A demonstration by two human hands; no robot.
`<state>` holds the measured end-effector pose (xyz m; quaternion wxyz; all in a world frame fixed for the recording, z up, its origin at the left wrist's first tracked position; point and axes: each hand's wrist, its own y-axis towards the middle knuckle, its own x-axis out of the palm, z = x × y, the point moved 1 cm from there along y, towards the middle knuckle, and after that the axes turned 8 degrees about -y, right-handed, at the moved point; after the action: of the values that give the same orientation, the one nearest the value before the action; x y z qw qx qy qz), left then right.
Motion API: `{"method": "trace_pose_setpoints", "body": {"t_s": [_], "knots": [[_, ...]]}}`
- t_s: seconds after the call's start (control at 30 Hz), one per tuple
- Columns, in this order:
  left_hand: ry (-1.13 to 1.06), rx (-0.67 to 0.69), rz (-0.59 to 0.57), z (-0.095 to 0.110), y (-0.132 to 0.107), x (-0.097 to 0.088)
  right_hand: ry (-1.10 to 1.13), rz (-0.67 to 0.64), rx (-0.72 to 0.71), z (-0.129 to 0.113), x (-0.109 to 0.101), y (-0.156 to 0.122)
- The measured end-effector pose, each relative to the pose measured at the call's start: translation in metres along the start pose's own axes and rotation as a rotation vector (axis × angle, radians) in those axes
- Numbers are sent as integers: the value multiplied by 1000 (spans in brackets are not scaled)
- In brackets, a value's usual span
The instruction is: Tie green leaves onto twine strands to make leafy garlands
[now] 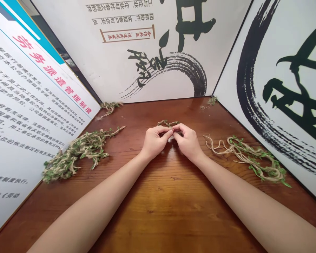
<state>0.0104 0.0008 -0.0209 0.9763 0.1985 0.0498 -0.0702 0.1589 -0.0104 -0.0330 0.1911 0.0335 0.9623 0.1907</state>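
Out over the table, my left hand (156,140) and my right hand (186,140) meet with fingertips pinched together. Between them is a thin piece of leafy twine (168,123), brown with small green leaves. Part of it arches up behind the fingers, and the rest is hidden by my hands. To the left lies a thick heap of leafy twine (76,154), its twisted end pointing toward the back. On the right rests a looser bundle of twine (252,158) with green leaves and bare pale strands trailing toward my right hand.
A small tangle of twine (110,107) sits in the back left corner. Green scraps (212,101) lie at the back right corner. Printed panels (158,80) stand around the brown wooden table (158,211) at left, back and right.
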Motion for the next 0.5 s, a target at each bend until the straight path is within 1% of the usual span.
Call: {"method": "trace_pose_setpoints", "body": {"t_s": [0.07, 0.13, 0.23, 0.3, 0.37, 0.5], "knots": [[39, 22, -3, 0, -1, 1, 65, -32, 45, 0, -1, 0], [88, 83, -9, 1, -2, 1, 108, -57, 72, -1, -2, 1], [194, 206, -25, 3, -4, 3, 86, -50, 40, -3, -3, 2], [253, 231, -31, 3, -5, 3, 54, -43, 7, -3, -3, 2], [249, 180, -41, 3, -5, 2, 52, -45, 5, -1, -3, 3], [138, 9, -88, 4, -5, 2, 101, -52, 48, 1, -3, 4]]}}
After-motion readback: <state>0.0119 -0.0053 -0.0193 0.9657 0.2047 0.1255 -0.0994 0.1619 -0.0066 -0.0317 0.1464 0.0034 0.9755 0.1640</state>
